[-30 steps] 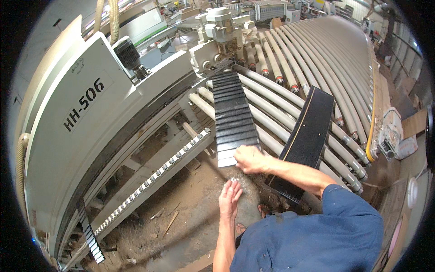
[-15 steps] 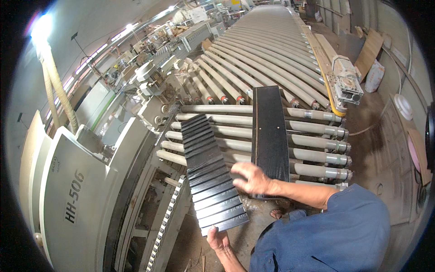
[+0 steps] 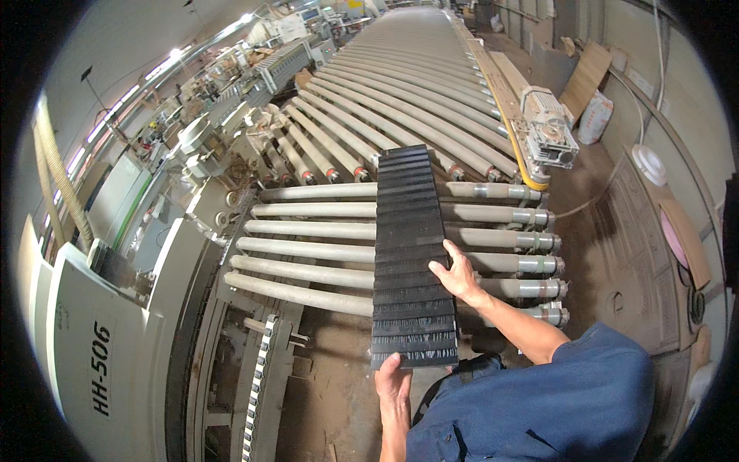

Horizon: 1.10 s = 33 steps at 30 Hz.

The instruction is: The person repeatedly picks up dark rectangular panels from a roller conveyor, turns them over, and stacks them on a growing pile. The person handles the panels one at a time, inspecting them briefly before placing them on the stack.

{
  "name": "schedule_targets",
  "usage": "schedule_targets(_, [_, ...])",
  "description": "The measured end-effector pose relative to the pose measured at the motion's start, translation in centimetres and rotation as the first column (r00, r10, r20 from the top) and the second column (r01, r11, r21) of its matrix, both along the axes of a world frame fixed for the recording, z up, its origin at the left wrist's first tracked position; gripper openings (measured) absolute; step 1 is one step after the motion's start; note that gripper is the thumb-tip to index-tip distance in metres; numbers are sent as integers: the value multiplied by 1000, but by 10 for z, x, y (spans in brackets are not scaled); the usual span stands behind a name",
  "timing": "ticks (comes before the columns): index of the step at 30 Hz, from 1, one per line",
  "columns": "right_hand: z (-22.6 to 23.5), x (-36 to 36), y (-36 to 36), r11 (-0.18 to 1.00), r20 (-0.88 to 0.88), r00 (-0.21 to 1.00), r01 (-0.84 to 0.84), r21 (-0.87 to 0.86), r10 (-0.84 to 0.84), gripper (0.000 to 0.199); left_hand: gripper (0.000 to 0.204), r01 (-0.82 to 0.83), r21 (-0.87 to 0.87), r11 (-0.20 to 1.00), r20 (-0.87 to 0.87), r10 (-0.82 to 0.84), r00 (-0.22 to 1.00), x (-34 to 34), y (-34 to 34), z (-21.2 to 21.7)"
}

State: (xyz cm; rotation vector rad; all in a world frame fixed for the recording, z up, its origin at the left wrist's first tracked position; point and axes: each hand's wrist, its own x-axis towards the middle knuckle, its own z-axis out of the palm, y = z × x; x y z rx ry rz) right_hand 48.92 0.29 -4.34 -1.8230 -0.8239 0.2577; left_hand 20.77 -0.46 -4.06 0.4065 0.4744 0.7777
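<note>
A long black board [image 3: 408,223] with crosswise grooves lies lengthwise in front of me, its far part over the conveyor rollers and its near end past them. My left hand [image 3: 393,381] is closed on the near end, thumb on top and fingers underneath. At the right long edge, my right hand [image 3: 460,279] grips with its thumb over the top face; some of its fingers are hidden. The smooth black board seen earlier is covered by the grooved one, so how the two touch cannot be made out.
Pale conveyor rollers [image 3: 315,229] run under the board and fan away into the distance. A white machine housing [image 3: 108,331] stands at left, beside a toothed chain [image 3: 260,385]. A motor [image 3: 548,127] sits at the conveyor's right side. Wooden panels [image 3: 647,254] lean at right.
The grooved board has moved right, from beside the smooth black board to over it. My right hand has come onto its right edge; my left hand has kept the near end. The view has shifted.
</note>
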Motion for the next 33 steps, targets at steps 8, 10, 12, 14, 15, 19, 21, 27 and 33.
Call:
schedule_targets(8, [-60, 31, 15, 980, -215, 976, 76, 185, -36, 66, 51, 439, -166, 883, -565, -450, 692, -4, 5, -9])
schedule_targets(10, [-74, 33, 17, 954, -260, 965, 101, 281, -26, 67, 49, 352, -75, 933, -536, -335, 775, 10, -6, -19])
schedule_targets(12, [-61, 27, 20, 977, -286, 958, 63, 205, -2, 66, 46, 305, -80, 949, -570, -294, 767, 13, -5, -27])
schedule_targets(14, [-55, 35, 25, 983, -340, 940, 29, 181, 34, 64, 45, 300, -86, 950, -612, -288, 736, 24, 0, -26])
schedule_targets(15, [-52, 34, 28, 986, -336, 942, 42, 160, 15, 63, 48, 304, -85, 949, -624, -289, 726, 26, 2, -28])
schedule_targets(19, [-67, 49, 37, 984, -303, 953, 61, 169, -7, 61, 56, 445, -33, 895, -768, -308, 562, 26, 13, -18])
schedule_targets(21, [-72, 50, 39, 988, -211, 977, 37, 148, -5, 60, 59, 392, 11, 920, -725, -263, 637, 25, 11, -24])
schedule_targets(27, [-67, 47, 36, 992, -301, 953, 0, 130, 39, 58, 51, 442, 76, 894, -792, -215, 571, 19, 2, -33])
schedule_targets(33, [-59, 53, 26, 978, -382, 916, -43, 202, 120, 60, 50, 406, 274, 872, -809, -19, 587, -9, -21, -62])
